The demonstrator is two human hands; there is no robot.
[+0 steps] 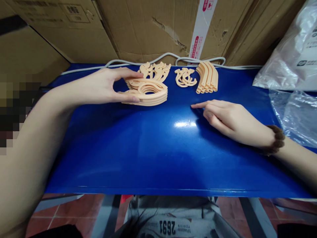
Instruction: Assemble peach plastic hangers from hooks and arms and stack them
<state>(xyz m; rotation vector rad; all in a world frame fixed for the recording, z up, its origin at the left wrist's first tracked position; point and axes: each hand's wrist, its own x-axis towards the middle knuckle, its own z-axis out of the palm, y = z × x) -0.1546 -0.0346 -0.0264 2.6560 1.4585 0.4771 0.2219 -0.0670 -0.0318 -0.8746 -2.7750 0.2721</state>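
Note:
My left hand (112, 84) grips a stack of peach plastic pieces (155, 99) by its left end, thumb on the near side and fingers on the far side. The pieces are curved, with a rounded opening in the middle. Just behind them lies a pile of peach pieces with cut-out shapes (159, 71). My right hand (223, 117) hovers over or rests on the table, index finger stretched out and the others curled, holding nothing. Beyond its fingertip are several peach plastic hooks (184, 77) and a row of long, bent peach pieces (207, 77).
The blue table (148, 158) reflects a bright light. A pale cable (170, 54) runs along its back edge before cardboard boxes (148, 29). On the right are a white plastic bag (292, 62) and clear plastic film (297, 115). Grey printed fabric (170, 215) hangs below the front edge.

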